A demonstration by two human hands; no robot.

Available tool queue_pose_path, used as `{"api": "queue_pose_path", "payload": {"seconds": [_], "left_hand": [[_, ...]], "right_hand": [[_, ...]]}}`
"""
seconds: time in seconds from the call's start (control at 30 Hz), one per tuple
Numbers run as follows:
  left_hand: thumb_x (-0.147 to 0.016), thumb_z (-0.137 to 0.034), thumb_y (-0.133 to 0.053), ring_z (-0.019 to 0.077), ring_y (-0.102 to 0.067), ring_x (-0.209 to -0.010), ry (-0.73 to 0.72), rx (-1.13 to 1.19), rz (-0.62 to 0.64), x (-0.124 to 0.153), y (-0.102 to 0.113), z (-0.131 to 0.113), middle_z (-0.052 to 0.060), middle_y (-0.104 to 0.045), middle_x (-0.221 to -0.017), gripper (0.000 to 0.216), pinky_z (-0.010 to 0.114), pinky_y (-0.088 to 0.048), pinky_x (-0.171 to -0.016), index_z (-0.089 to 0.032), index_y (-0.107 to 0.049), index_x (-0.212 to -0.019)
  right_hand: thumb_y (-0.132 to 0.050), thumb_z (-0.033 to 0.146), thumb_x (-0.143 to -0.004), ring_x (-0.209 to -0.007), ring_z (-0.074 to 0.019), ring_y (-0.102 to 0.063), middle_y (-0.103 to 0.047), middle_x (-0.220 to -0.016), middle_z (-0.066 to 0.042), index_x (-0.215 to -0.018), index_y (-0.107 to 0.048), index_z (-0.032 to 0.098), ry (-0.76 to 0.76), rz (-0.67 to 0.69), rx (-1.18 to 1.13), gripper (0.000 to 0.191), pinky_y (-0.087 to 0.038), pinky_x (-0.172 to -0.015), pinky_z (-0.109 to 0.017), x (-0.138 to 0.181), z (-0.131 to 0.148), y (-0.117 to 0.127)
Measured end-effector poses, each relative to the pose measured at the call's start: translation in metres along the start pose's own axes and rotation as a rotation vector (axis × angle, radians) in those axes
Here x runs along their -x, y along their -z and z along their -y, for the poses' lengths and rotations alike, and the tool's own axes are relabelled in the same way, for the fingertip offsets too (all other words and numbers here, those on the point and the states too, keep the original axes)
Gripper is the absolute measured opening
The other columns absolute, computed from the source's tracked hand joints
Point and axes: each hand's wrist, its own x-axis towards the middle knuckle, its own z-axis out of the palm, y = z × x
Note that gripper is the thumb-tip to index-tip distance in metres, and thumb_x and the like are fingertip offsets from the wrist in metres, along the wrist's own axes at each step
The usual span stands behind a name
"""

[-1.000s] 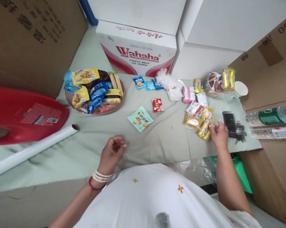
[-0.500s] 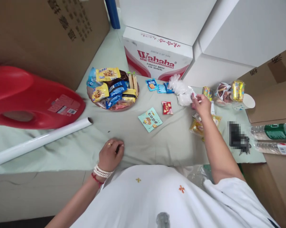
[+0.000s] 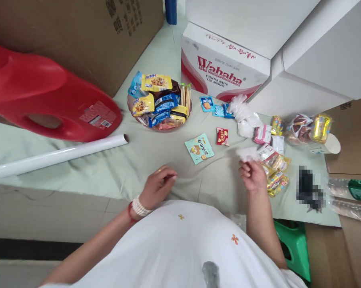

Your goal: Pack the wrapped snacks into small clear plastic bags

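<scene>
The right hand (image 3: 254, 175) pinches a blurred white sheet (image 3: 246, 153), lower edge hidden, jutting forward; the left hand (image 3: 157, 187) curls loosely.

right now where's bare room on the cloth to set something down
Bare cloth lies between snack plate and left hand, and between green nut packet and right hand. It's crowded right of the red packet, around the pink pack.
</scene>
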Motion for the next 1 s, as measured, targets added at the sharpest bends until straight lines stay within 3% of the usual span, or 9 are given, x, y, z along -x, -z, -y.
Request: {"api": "queue_pose_path", "payload": {"seconds": [0.2, 0.3, 0.47, 0.53, 0.6, 0.67, 0.73, 0.83, 1.0], "left_hand": [[-0.087, -0.046, -0.070, 0.0254, -0.060, -0.108, -0.252, 0.058, 0.243, -0.056, -0.071, -0.050, 0.014, -0.066, -0.120, 0.040, 0.038, -0.051, -0.094, -0.019, -0.070, -0.116], [-0.094, -0.041, -0.060, 0.0205, -0.062, -0.087, -0.226, 0.158, 0.377, -0.071, -0.086, -0.053, 0.007, -0.069, -0.090, 0.026, 0.034, -0.050, -0.084, -0.019, -0.073, -0.091], [-0.082, -0.062, -0.070, 0.0131, -0.051, -0.068, 0.071, 0.511, 0.331, -0.080, -0.070, -0.037, -0.001, -0.058, -0.071, 0.046, 0.027, -0.044, -0.068, -0.016, -0.064, -0.078], [-0.078, -0.067, -0.072, 0.0112, -0.047, -0.065, 0.169, 0.588, 0.288, -0.078, -0.061, -0.033, -0.004, -0.052, -0.067, 0.052, 0.026, -0.043, -0.065, -0.017, -0.059, -0.075], [-0.077, -0.070, -0.072, 0.0103, -0.043, -0.062, 0.224, 0.596, 0.254, -0.074, -0.057, -0.033, -0.005, -0.048, -0.064, 0.056, 0.025, -0.040, -0.062, -0.018, -0.054, -0.072], [-0.078, -0.072, -0.070, 0.0100, -0.039, -0.062, 0.243, 0.570, 0.257, -0.069, -0.058, -0.036, -0.006, -0.044, -0.063, 0.057, 0.025, -0.035, -0.060, -0.018, -0.051, -0.071], [-0.079, -0.071, -0.068, 0.0100, -0.036, -0.062, 0.235, 0.544, 0.297, -0.065, -0.061, -0.040, -0.006, -0.042, -0.063, 0.056, 0.025, -0.031, -0.060, -0.018, -0.051, -0.070], [-0.082, -0.068, -0.066, 0.0104, -0.035, -0.062, 0.214, 0.577, 0.379, -0.060, -0.066, -0.042, -0.005, -0.041, -0.063, 0.053, 0.026, -0.031, -0.062, -0.019, -0.050, -0.069], [-0.085, -0.058, -0.062, 0.0112, -0.035, -0.062, 0.237, 0.639, 0.380, -0.056, -0.064, -0.034, -0.005, -0.039, -0.062, 0.046, 0.028, -0.032, -0.064, -0.019, -0.048, -0.064]], "right_hand": [[-0.084, 0.029, -0.071, -0.047, -0.0038, -0.033, -0.050, -0.065, 0.005, -0.079, -0.056, 0.020, -0.268, 0.133, -0.156, 0.030, -0.028, -0.035, -0.010, 0.056, -0.059, -0.037], [-0.080, 0.029, -0.075, -0.045, -0.0036, -0.028, -0.048, -0.063, 0.006, -0.084, -0.060, 0.019, -0.356, 0.212, -0.117, 0.024, -0.024, -0.034, -0.010, 0.058, -0.050, -0.028], [-0.077, 0.030, -0.073, -0.045, -0.0042, -0.015, -0.038, -0.058, 0.009, -0.077, -0.057, 0.020, -0.438, 0.345, -0.085, 0.023, -0.017, -0.032, -0.010, 0.050, -0.023, 0.013], [-0.076, 0.035, -0.077, -0.045, -0.0052, -0.020, -0.039, -0.061, 0.007, -0.076, -0.055, 0.021, -0.348, 0.314, -0.007, 0.025, -0.019, -0.033, -0.011, 0.050, -0.023, 0.019], [-0.075, 0.043, -0.083, -0.053, -0.0081, -0.038, -0.052, -0.073, 0.003, -0.086, -0.060, 0.022, -0.123, 0.220, 0.125, 0.026, -0.035, -0.041, -0.015, 0.052, -0.027, 0.014], [-0.079, 0.052, -0.080, -0.080, -0.0151, -0.058, -0.063, -0.103, -0.005, -0.107, -0.063, 0.025, 0.140, 0.156, 0.307, 0.042, -0.053, -0.062, -0.024, 0.054, -0.034, 0.001], [-0.084, 0.054, -0.074, -0.103, -0.0218, -0.060, -0.062, -0.124, -0.008, -0.121, -0.061, 0.026, 0.264, 0.182, 0.494, 0.060, -0.056, -0.083, -0.033, 0.054, -0.041, -0.016], [-0.077, 0.051, -0.082, -0.091, -0.0198, -0.061, -0.067, -0.105, -0.005, -0.112, -0.064, 0.022, 0.188, 0.194, 0.541, 0.044, -0.054, -0.079, -0.033, 0.041, -0.048, -0.030], [-0.080, 0.047, -0.077, -0.076, -0.0135, -0.054, -0.060, -0.089, 0.001, -0.102, -0.061, 0.022, 0.375, -0.282, 0.386, 0.040, -0.046, -0.067, -0.025, 0.019, -0.043, -0.019]]}}
